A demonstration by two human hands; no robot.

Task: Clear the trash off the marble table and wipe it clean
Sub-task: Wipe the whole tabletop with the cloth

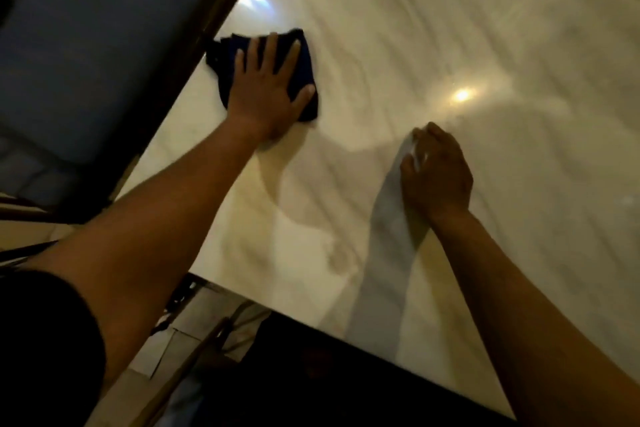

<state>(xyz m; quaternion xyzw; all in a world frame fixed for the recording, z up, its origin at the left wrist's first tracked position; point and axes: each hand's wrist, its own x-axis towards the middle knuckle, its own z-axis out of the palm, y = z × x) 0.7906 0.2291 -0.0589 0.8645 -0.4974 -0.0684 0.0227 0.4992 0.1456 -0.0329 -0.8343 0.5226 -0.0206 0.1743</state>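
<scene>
— While left hand point(268, 90) lies flat, fingers spread, what's under it?
— Dark blue cloth point(304, 62), pressed onto marble table point(450, 28) by its left edge. Right hand point(438, 173) curls round white paper point(389, 218).

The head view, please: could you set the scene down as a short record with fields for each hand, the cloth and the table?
left hand: left hand pressed flat, fingers spread, on the cloth
cloth: dark blue crumpled cloth, lying near the table's left edge
right hand: right hand resting on the table, fingers curled round something pale and blurred
table: glossy white marble table with lamp reflections
beside table: blue-cushioned chair
</scene>
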